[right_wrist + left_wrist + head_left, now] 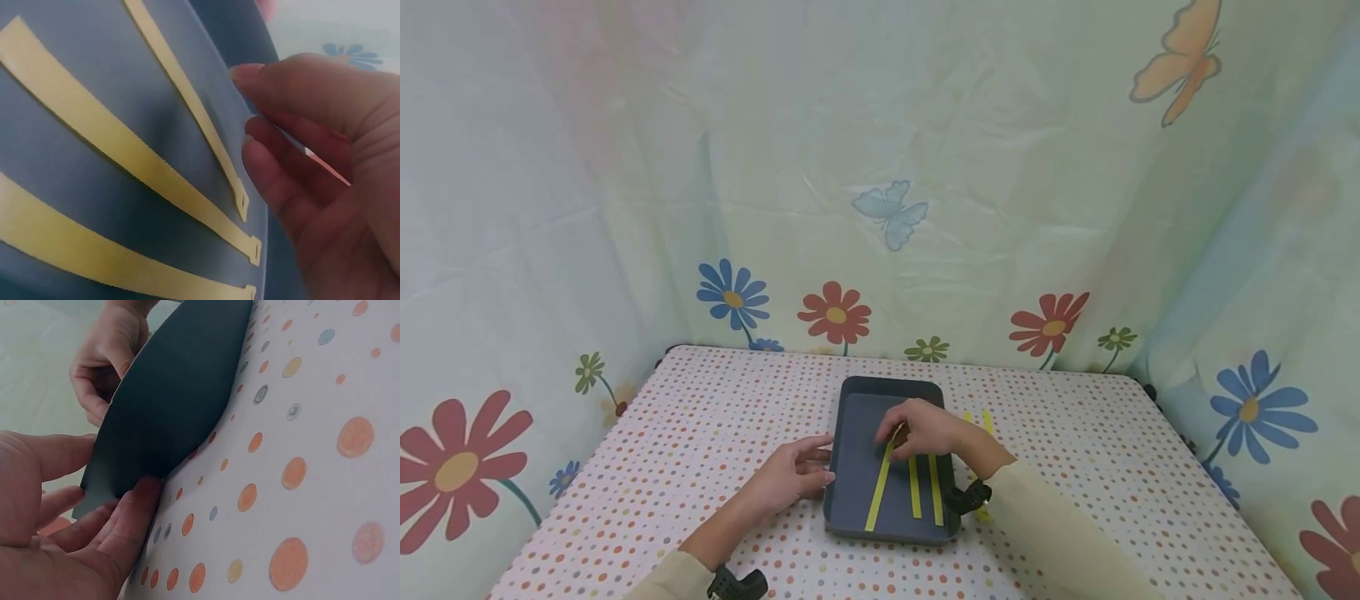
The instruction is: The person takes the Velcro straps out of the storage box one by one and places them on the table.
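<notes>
A dark grey rectangular tray (853,492) lies on the dotted tabletop. Three yellow straps (880,492) run lengthwise inside it, each ending in a small slotted tab in the right wrist view. My right hand (921,429) hovers over the tray at the far end of the leftmost strap (194,112). Its thumb and fingers are apart, with nothing between them in the right wrist view. Beside the tray's left edge is my left hand (790,475), its fingertips against the outer wall (169,387) with the fingers loosely bent.
More yellow straps (988,423) lie on the table just right of the tray, partly hidden by the right forearm. The table's cloth (760,400) has coloured dots. A curtain (775,167) printed with flowers and butterflies hangs behind and at both sides.
</notes>
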Demonstrator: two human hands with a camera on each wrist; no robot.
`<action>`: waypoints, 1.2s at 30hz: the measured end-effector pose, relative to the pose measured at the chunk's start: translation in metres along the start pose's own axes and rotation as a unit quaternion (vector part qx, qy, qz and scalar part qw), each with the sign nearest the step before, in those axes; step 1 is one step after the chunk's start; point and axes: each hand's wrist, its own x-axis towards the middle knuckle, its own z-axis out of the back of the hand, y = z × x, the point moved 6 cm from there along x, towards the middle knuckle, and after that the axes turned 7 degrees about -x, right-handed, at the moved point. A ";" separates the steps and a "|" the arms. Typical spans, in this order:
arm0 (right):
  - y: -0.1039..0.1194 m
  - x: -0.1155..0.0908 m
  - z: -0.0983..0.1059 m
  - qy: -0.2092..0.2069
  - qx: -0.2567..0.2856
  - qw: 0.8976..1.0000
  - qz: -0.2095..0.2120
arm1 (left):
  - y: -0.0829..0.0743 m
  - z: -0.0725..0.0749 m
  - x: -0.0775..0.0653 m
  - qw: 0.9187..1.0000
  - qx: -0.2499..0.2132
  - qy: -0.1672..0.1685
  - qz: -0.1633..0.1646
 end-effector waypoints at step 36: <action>0.020 0.028 -0.025 0.136 -0.212 0.968 0.011 | -0.001 0.002 0.000 1.000 0.028 -0.011 -0.007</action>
